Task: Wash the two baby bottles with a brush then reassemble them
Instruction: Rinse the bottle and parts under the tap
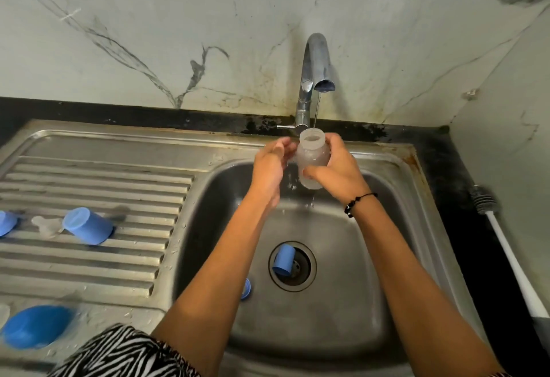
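Under the tap (317, 62) at twelve o'clock, the light, wet, likely slippery bottle (312, 158) is being gripped mid-body by the right hand (336, 172), while being steadied by the left hand's (269, 168) loosely curled fingers

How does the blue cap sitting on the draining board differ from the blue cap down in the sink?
The cap on the draining board lies on the ribbed metal left of the basin, tipped on its side; the cap in the sink rests on the drain strainer at the basin's bottom. The draining-board cap looks larger, though it is nearer the camera. A clear teat lies beside it; nothing clear lies by the other. Both are blue, cup-shaped and untouched by either hand.
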The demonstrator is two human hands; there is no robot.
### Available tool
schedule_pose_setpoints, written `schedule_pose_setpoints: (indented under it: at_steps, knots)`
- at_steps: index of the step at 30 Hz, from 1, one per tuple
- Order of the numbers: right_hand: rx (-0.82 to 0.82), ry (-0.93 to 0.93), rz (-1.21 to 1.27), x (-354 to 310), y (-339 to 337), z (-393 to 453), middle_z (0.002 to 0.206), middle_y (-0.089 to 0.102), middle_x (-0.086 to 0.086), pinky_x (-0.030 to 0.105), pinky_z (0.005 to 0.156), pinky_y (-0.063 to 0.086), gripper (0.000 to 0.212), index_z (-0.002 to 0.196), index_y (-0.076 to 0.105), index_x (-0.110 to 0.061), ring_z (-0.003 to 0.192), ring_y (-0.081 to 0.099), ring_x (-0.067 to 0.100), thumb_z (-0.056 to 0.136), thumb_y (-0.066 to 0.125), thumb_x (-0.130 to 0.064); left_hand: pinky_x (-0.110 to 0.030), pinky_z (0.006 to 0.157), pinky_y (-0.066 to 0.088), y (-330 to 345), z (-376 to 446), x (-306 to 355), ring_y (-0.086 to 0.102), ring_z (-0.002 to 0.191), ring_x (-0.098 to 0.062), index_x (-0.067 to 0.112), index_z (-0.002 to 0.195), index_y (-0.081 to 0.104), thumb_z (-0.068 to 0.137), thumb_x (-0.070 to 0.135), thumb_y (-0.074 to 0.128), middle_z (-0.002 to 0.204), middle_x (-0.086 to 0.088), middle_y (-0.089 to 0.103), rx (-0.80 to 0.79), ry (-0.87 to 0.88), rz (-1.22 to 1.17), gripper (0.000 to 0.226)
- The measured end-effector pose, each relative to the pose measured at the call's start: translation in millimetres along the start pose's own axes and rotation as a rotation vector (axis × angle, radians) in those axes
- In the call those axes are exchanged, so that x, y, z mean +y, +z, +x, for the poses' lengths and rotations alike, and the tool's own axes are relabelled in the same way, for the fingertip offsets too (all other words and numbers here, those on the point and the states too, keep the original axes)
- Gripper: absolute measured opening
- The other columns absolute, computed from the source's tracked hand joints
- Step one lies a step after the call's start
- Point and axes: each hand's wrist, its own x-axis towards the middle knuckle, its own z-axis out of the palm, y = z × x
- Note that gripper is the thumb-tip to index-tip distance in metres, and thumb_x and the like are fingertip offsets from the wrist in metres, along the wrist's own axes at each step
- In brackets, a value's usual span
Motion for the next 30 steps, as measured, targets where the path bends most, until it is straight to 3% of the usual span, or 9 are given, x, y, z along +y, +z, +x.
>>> schedule_pose_setpoints:
  at_steps: [5,8,12,16,19,22,25,28,30]
  knots:
    - [0.187,-0.219,-0.185,-10.0,5.8,-6.4,0.122,0.056,0.005,0.034,0.089,0.046,0.065,0.128,0.04,-0.014,0.11,0.052,0.022,0.074,0.075,-0.027,-0.023,0.086,0.045,-10.7,-9.2,-19.4,0.059,0.105,-0.024,0.005,0.108,0.062,0.097,0.002,0.04,0.114,-0.015,0.064,0.075,-0.061,0.012,0.025]
    - [0.131,-0.033,-0.266,-13.6,11.4,-5.1,0.118,0.058,0.011,0.038,0.084,0.049,0.062,0.125,0.039,-0.011,0.108,0.056,0.029,0.075,0.073,-0.027,-0.027,0.09,0.043,-9.6,-19.4,-25.0,0.057,0.099,-0.023,0.012,0.093,0.062,0.096,0.002,0.042,0.102,-0.012,0.064,0.067,-0.1,0.001,0.023]
    - [0.295,-0.111,-0.291,-19.3,8.3,-3.3,0.118,0.057,0.011,0.032,0.079,0.044,0.06,0.126,0.04,-0.011,0.105,0.055,0.028,0.077,0.071,-0.025,-0.029,0.094,0.038,-3.5,-26.0,-21.7,0.052,0.1,-0.019,0.009,0.113,0.056,0.096,0.004,0.046,0.104,-0.007,0.056,0.069,-0.138,-0.025,0.021]
    - [0.123,0.015,-0.432,-27.8,7.9,0.0,0.117,0.058,0.014,0.036,0.08,0.046,0.058,0.123,0.041,-0.01,0.106,0.056,0.032,0.077,0.071,-0.027,-0.027,0.087,0.036,-2.9,-30.4,-12.1,0.047,0.095,-0.019,0.013,0.104,0.055,0.094,0.003,0.046,0.097,-0.007,0.051,0.048,-0.134,-0.028,0.017]
    - [0.243,-0.082,-0.328,-31.2,10.8,-3.9,0.117,0.059,0.013,0.038,0.083,0.049,0.061,0.128,0.039,-0.01,0.105,0.057,0.03,0.078,0.071,-0.026,-0.028,0.091,0.037,-5.3,-32.0,-6.8,0.05,0.095,-0.016,0.012,0.11,0.057,0.095,0.005,0.046,0.097,-0.004,0.055,0.042,-0.138,-0.038,0.02]
    - [0.145,0.026,-0.366,-29.7,11.8,-8.1,0.114,0.059,0.014,0.042,0.084,0.049,0.058,0.123,0.039,-0.008,0.104,0.057,0.033,0.077,0.071,-0.025,-0.029,0.084,0.036,-5.2,-33.8,-9.6,0.045,0.091,-0.022,0.018,0.085,0.055,0.093,0.002,0.043,0.088,-0.005,0.051,0.007,-0.164,-0.025,0.021]
    - [0.297,-0.05,-0.318,-28.1,10.7,-8.4,0.116,0.058,0.014,0.038,0.08,0.048,0.06,0.125,0.038,-0.008,0.1,0.058,0.032,0.078,0.071,-0.025,-0.031,0.105,0.035,-4.2,-36.5,-10.9,0.052,0.11,-0.018,0.014,0.115,0.055,0.096,0.006,0.047,0.112,-0.004,0.057,0.0,-0.195,-0.062,0.022]
    - [0.149,0.026,-0.422,-24.5,7.7,-3.5,0.113,0.059,0.015,0.039,0.081,0.049,0.058,0.122,0.039,-0.008,0.103,0.058,0.033,0.077,0.071,-0.026,-0.027,0.091,0.039,-1.6,-34.7,-15.6,0.056,0.091,-0.012,0.014,0.101,0.058,0.096,0.005,0.045,0.094,-0.001,0.06,-0.012,-0.21,-0.067,0.017]
    - [0.174,0.028,-0.442,-19.6,5.6,-1.0,0.11,0.061,0.015,0.039,0.08,0.049,0.057,0.122,0.041,-0.008,0.1,0.058,0.033,0.077,0.071,-0.026,-0.029,0.098,0.036,-0.1,-33.8,-15.0,0.055,0.103,-0.015,0.011,0.114,0.057,0.095,0.005,0.046,0.105,-0.002,0.059,-0.019,-0.225,-0.067,0.023]
